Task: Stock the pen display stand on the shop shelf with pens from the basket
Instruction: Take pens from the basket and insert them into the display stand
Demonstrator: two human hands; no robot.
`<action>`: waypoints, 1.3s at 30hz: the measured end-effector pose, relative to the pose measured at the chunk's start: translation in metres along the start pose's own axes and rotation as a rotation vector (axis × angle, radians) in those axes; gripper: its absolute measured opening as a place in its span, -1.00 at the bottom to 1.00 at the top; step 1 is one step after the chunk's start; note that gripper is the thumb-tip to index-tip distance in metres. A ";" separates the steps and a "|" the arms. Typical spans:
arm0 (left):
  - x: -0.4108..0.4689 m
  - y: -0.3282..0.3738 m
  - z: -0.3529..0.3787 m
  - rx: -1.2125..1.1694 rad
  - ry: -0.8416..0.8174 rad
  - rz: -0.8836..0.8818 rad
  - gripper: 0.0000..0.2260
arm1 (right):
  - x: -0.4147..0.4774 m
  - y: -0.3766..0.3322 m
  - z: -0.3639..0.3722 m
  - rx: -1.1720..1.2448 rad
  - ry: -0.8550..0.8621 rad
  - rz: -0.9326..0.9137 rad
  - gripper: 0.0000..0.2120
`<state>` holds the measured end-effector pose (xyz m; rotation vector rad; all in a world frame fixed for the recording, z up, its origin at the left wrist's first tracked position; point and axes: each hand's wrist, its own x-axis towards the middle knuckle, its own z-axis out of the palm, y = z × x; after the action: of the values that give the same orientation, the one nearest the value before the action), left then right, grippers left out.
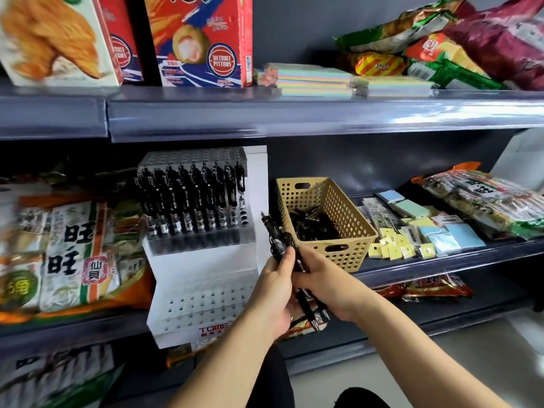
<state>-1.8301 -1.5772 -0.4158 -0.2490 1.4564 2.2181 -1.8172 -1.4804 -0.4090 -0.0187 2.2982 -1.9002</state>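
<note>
Several black pens (279, 242) sit bunched between your two hands in front of the shelf (426, 260) edge. Their tips point down toward five o'clock and their clicker ends up toward eleven. Your left hand (275, 290) is curled round the middle of the bundle, with the thumb laid across the barrels. Your right hand (329, 287) closes on the same bundle from three o'clock, and its fingers mostly go out of sight behind the pens. Neither hand hangs loose.

From your hands, the display stand (206, 260) is at ten o'clock. Its upper tier is nearly full of upright pens, a couple of holes at the right end look free, and the lower tiers' holes are bare. The basket (350, 222) is at one o'clock, just beside the stand, with more pens heaped inside.

These pens should be light and stiff, with smooth plastic barrels that will probably slide against one another. Keep one hand firmly round the bunch. With the other, pinch a single pen mid-barrel, below the clip, so the tip is free to drop into a hole. The clips may snag on neighbouring pens.
</note>
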 end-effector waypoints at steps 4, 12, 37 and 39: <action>-0.015 0.007 -0.008 -0.017 -0.028 -0.015 -0.74 | -0.005 0.000 0.007 0.165 -0.028 0.067 -0.72; -0.030 0.011 -0.024 -0.030 -0.058 0.027 -0.74 | -0.008 -0.004 0.011 0.273 -0.004 0.172 -0.77; -0.034 0.011 -0.066 0.470 0.111 0.419 -0.93 | 0.009 -0.028 0.041 0.434 0.054 -0.003 -0.81; -0.033 0.013 -0.071 0.479 0.128 0.425 -0.94 | 0.013 -0.026 0.039 0.378 0.114 0.004 -0.86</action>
<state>-1.8152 -1.6548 -0.4221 0.0906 2.2235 2.0948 -1.8268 -1.5250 -0.3918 0.1422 1.9602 -2.3550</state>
